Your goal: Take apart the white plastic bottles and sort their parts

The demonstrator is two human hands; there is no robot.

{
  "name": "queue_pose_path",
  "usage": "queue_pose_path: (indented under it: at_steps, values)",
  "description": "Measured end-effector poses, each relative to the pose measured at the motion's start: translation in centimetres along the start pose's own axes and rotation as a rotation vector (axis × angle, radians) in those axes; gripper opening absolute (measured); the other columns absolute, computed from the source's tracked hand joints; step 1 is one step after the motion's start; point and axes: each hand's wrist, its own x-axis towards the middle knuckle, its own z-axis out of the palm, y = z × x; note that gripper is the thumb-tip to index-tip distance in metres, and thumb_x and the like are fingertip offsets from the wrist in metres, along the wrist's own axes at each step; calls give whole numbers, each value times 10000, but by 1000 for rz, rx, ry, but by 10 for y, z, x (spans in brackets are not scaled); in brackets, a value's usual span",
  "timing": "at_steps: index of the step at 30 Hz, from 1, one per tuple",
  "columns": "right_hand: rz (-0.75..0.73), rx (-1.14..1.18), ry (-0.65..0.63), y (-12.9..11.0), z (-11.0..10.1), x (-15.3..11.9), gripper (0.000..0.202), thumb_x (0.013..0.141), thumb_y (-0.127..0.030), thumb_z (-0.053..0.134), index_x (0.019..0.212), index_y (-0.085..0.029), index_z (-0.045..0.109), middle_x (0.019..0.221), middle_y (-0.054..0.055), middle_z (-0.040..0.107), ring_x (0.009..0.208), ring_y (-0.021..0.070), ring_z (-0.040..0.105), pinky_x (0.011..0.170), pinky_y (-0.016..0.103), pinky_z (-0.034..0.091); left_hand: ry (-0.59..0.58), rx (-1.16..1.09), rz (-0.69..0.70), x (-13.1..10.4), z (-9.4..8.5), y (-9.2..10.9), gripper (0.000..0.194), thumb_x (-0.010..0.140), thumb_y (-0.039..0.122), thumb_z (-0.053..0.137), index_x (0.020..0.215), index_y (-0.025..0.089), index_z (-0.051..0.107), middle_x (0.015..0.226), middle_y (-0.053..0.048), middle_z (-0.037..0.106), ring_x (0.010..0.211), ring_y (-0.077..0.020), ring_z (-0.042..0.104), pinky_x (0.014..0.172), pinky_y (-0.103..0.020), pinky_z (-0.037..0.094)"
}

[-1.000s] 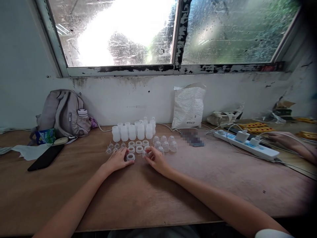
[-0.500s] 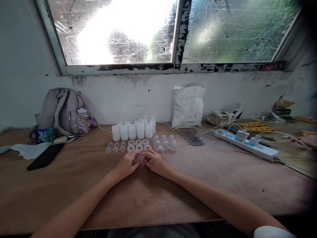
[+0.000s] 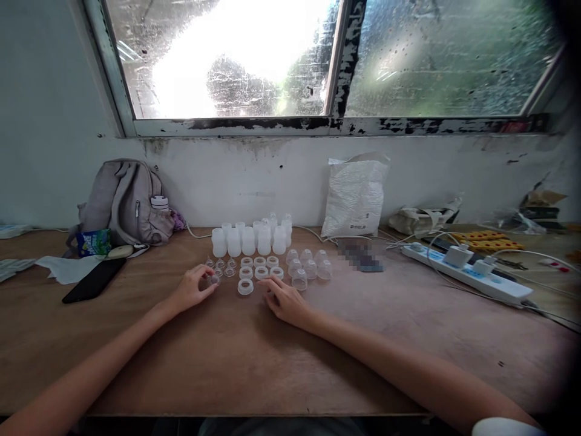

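In the pinching left hand [image 3: 191, 289], a clear teat [image 3: 215, 280], apart from loosely spread right hand [image 3: 287, 300].

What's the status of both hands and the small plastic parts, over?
Left hand at a clear nipple. Right hand beside the rings, no part visibly held. Frontmost ring lies between the hands.

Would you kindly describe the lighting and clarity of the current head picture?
Head view: glare whites out much of the left window pane; same head view: soft shadow on the table below the right forearm, and small clear pieces near the left hand too faint for fine detail.
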Motion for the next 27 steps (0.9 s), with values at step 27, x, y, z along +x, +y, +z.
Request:
queue_pose_path:
  at_steps: [27]
  values:
    - [34,-100,-33,-1,0,0,288,790,-111,410,1059,-188,476,973,69,510,785,157,537,700,253,431,-68,154,-231,-14,2,-42,365,700,548,476,794,202,545,873,-46,583,841,-230,507,771,-361,390]
